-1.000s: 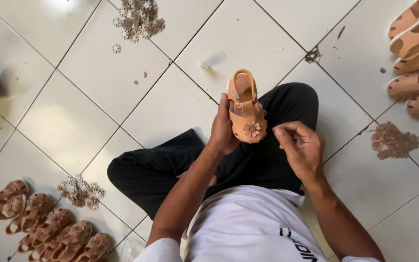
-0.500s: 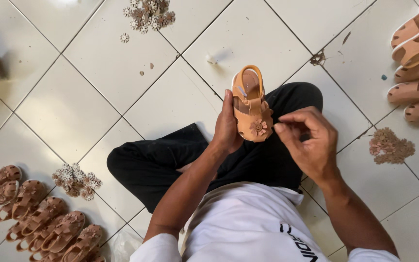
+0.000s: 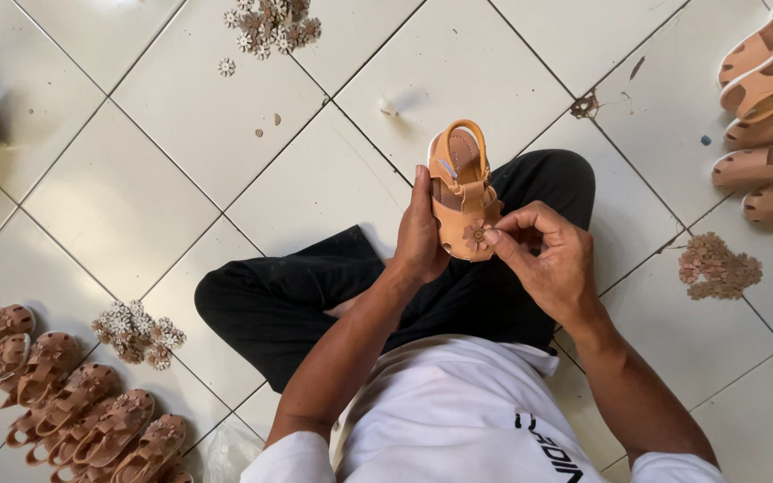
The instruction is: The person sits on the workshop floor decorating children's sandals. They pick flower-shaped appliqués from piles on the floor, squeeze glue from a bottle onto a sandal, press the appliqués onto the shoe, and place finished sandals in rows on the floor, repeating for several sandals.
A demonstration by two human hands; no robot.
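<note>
A small tan sandal point(image 3: 461, 192) is held up over the person's crossed legs, toe toward the body. The left hand point(image 3: 420, 234) clasps its side. The right hand point(image 3: 547, 259) pinches a flower ornament point(image 3: 475, 235) on the sandal's toe with thumb and forefinger. Left of the sandal, more sandals point(image 3: 73, 407) lie in a row beside a pile of flower ornaments point(image 3: 139, 333); right of it lies another pile point(image 3: 717, 266).

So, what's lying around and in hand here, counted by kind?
Flower heaps: 3
Sandal rows on the floor: 2
Sandal in left hand: 1
Flower pinched by right hand: 1
Total: 7
</note>
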